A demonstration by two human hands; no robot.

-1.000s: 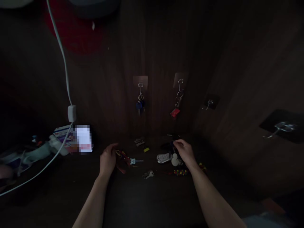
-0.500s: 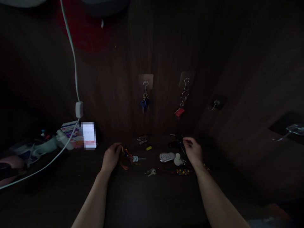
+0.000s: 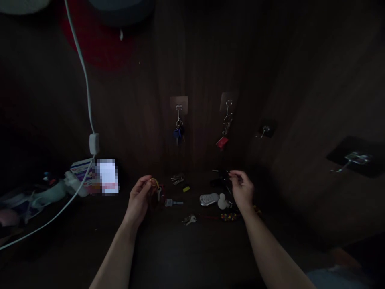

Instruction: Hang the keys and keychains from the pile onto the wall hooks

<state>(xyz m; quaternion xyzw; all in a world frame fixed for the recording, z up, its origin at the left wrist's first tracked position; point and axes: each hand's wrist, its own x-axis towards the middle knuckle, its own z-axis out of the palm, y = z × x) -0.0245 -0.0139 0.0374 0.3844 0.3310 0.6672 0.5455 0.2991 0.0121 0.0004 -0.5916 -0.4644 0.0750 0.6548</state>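
Note:
My left hand (image 3: pixel 139 198) pinches the yellow loop (image 3: pixel 155 183) of a bunch of keys between thumb and fingertips. From it a key with a pale head (image 3: pixel 171 203) points right across the dark surface. My right hand (image 3: pixel 243 190) has its thumb and fingers closed beside a dark key set (image 3: pixel 221 182); what they hold is too dark to make out. Left of that hand lie a silver remote fob (image 3: pixel 209 199) and a pale mouse-head-shaped tag (image 3: pixel 222 201). A beaded strap (image 3: pixel 229 217) lies partly under my right wrist. Small keys (image 3: pixel 190 219) lie between my hands.
More keys (image 3: pixel 178 179) with a yellow tag (image 3: pixel 186 189) lie near the wall. Blue-headed keys (image 3: pixel 177 133) and a red-tagged key ring (image 3: pixel 222 142) hang from wall hooks. Two bare hooks (image 3: pixel 265 129) are on the right. A white cable (image 3: pixel 87 88) hangs left, beside boxes (image 3: pixel 81 170).
My left hand has raised the yellow loop slightly and turned, showing its thumb. The right fingers have shifted slightly near the dark keys. The whole view has moved a little.

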